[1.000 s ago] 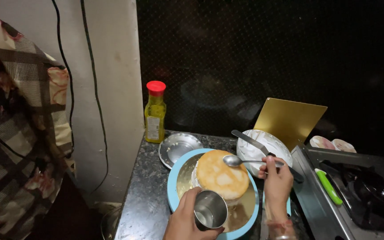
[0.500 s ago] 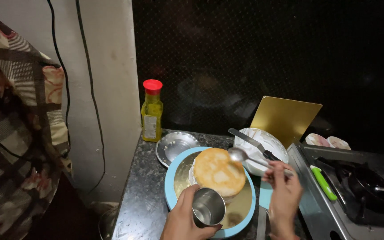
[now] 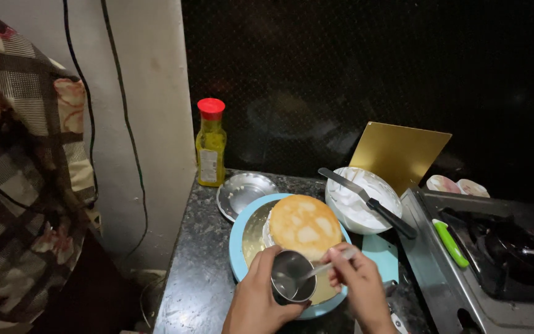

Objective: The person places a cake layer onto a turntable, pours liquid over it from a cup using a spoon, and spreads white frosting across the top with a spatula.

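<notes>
Left hand [image 3: 261, 297]: palm-in, fingers curled in a closed grasp.
Right hand [image 3: 356, 284]: fingertips pinched together, wrist low.

The spoon [image 3: 322, 268] bowl is hiding inside the steel cup [image 3: 292, 284]; the picture's bottom edge is cutting off both wrists.

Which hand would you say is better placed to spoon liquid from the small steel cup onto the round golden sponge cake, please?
Probably the right hand: it holds the metal spoon, bowl dipped in the small steel cup, beside the round golden sponge cake. The left hand is occupied gripping the cup.
</notes>
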